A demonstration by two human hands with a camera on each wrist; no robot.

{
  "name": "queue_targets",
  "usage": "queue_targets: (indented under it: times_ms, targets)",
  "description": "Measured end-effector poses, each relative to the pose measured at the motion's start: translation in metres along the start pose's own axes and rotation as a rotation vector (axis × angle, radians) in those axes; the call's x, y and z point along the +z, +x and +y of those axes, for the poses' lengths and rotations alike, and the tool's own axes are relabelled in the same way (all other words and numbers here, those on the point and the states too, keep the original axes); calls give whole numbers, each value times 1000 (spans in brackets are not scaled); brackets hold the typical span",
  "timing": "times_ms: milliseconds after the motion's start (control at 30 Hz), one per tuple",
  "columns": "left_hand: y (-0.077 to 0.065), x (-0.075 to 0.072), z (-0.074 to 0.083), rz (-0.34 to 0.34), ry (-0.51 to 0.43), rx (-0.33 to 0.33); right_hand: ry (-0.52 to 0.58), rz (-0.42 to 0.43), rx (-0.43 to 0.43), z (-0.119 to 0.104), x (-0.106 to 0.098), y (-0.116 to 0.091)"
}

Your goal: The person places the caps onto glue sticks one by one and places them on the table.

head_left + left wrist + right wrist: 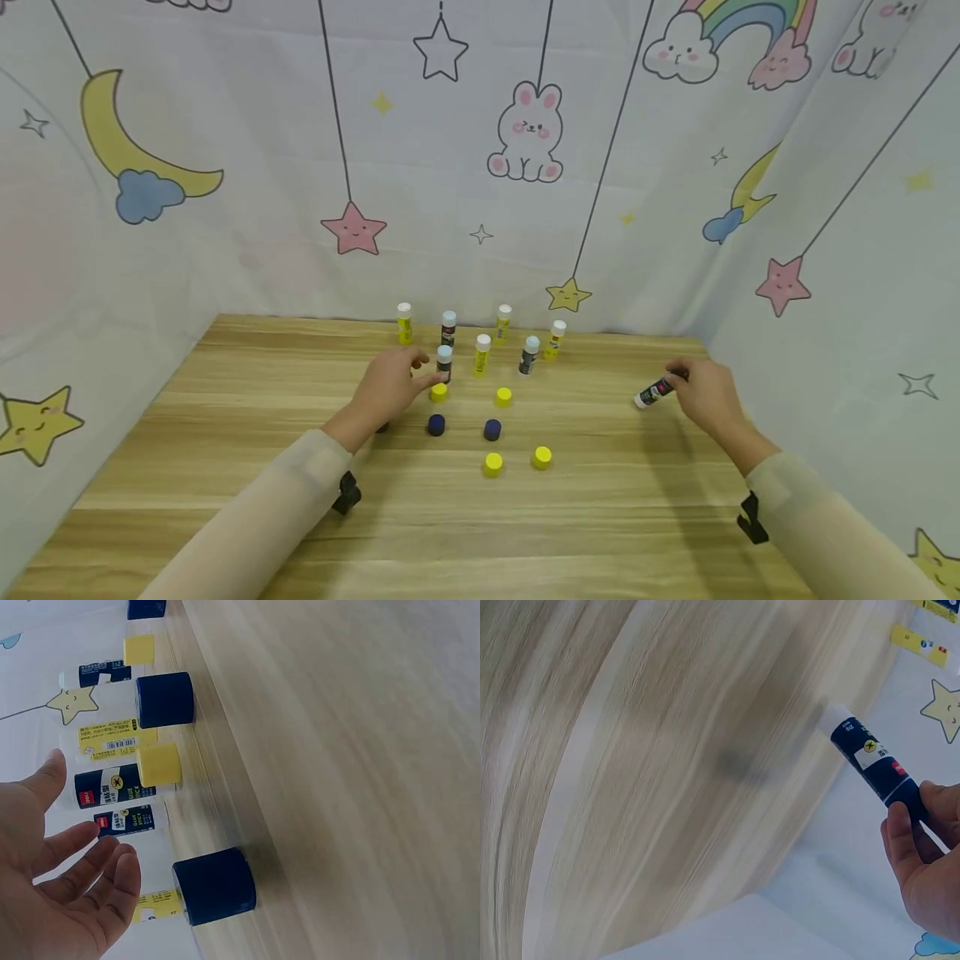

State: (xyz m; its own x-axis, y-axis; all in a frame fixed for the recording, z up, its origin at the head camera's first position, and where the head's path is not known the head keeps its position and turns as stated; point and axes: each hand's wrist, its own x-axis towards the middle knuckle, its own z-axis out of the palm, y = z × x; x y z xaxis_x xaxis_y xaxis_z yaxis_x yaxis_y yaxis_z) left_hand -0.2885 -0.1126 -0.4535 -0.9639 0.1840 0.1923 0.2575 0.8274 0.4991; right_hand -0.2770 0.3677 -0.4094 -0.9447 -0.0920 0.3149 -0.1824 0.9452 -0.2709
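My right hand (707, 398) pinches a navy glue stick (874, 761) between thumb and fingers at its dark end. The glue stick slants, its white end pointing down and left, over the right part of the table. My left hand (387, 385) is beside another navy glue stick (444, 363) with a pale top, which stands upright. In the left wrist view, the thumb and fingers are spread apart with nothing between them. A yellow cap (438, 392) lies just by the left thumb, and a navy cap (214, 886) is close to that hand.
Several yellow and navy glue sticks, among them a yellow one (482, 357), stand upright toward the back of the wooden table (622, 517). Loose caps lie in front, such as a navy cap (492, 430) and a yellow cap (542, 457). A printed curtain (285, 150) hangs behind.
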Motion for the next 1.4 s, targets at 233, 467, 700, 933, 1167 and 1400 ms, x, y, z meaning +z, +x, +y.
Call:
queue_targets:
  times_ms: [233,467,700,933,1167,1400]
  targets:
    - [6,5,0,-22,-68,-51,-17,-24,14,10,-6,2]
    - [10,9,2,-52,-109,-114,-51,-47,24,18,-11,3]
    - [13,12,1,-60,-130,-146,-78,-73,26,25,-12,5]
    - [16,13,2,-58,-149,-146,-111,-104,26,33,-11,7]
    - [16,12,2,-63,-166,-156,-142,-136,20,40,-10,10]
    - [17,13,2,-62,-173,-156,-159,-120,-7,38,-12,10]
